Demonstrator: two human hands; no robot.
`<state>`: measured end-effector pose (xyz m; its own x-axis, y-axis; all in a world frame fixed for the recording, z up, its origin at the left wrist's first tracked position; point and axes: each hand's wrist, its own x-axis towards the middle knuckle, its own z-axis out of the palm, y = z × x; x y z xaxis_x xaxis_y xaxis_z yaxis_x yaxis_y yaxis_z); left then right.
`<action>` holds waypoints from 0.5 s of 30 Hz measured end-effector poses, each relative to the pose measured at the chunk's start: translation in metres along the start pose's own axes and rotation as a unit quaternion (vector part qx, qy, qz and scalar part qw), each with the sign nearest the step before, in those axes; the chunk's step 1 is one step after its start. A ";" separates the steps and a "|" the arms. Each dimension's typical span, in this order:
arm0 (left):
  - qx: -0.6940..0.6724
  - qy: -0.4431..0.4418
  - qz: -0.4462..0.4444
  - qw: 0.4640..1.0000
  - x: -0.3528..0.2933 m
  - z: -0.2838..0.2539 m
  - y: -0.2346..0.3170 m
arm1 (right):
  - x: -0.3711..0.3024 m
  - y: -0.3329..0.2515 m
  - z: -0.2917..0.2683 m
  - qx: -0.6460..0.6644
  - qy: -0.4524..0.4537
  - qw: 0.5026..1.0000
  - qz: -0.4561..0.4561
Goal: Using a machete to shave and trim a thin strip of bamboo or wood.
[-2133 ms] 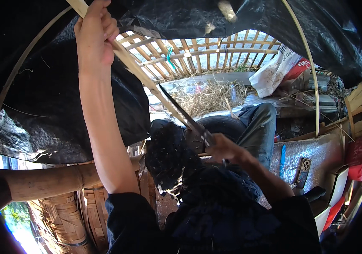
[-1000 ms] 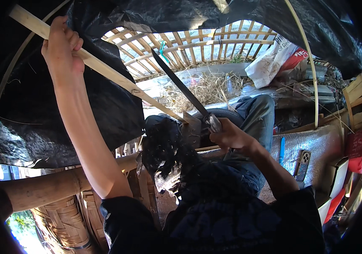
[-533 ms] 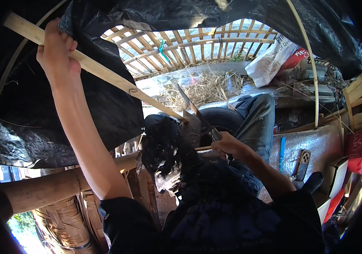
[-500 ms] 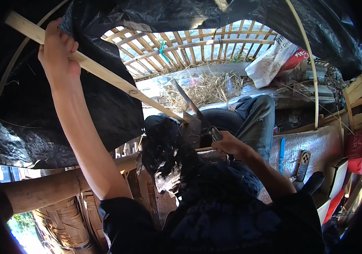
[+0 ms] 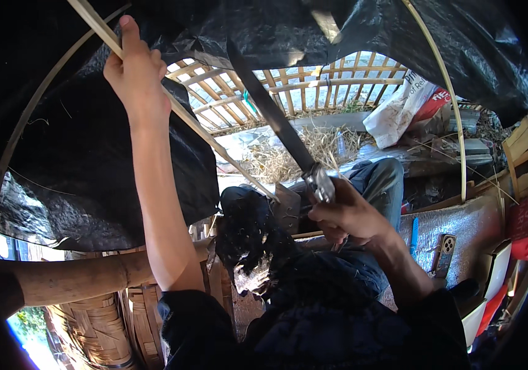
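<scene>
1. Under a black plastic sheet (image 5: 122,160), which hangs over the top and the left side of the space, the person sits with both arms forward.
2. The left hand (image 5: 137,77) is raised at upper left, its thumb and fingers closed around a pale wooden strip (image 5: 205,135).
3. The strip slants down from that hand to a flat brown piece (image 5: 287,200) in front of the person, just beside a dark cloth (image 5: 248,228) at the left leg.
4. The right hand (image 5: 353,213) is clamped on the handle of a long knife (image 5: 270,111); its dark blade points up and leftward, apart from the strip.
5. At right, a shiny bench (image 5: 474,216) bears a phone (image 5: 445,253) and a slim blue object (image 5: 414,234); an open box (image 5: 495,268) and a red bag (image 5: 524,228) are near its far side.
6. Ahead, dry grass (image 5: 313,148) lies before a slatted fence (image 5: 313,82), with a white-and-red sack (image 5: 403,108) to the right.
7. At lower left, a thick bamboo pole (image 5: 79,277) runs above woven panels (image 5: 91,327).
</scene>
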<state>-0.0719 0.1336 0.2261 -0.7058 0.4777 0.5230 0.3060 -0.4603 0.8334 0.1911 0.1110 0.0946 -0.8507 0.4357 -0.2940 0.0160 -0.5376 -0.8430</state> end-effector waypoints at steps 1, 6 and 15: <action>-0.017 -0.002 0.001 1.000 0.001 -0.001 -0.002 | -0.001 -0.008 0.003 0.074 -0.015 0.997 0.008; 0.005 0.047 0.027 0.999 -0.006 0.014 -0.003 | -0.003 0.003 0.032 0.082 -0.085 0.992 0.040; 0.024 0.039 0.056 0.997 -0.009 0.006 -0.003 | -0.002 -0.012 0.031 -0.009 -0.066 0.997 -0.038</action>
<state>-0.0627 0.1352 0.2203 -0.7123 0.3641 0.6001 0.4152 -0.4707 0.7785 0.1761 0.0944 0.1189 -0.9116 0.3752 -0.1681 -0.0430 -0.4936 -0.8686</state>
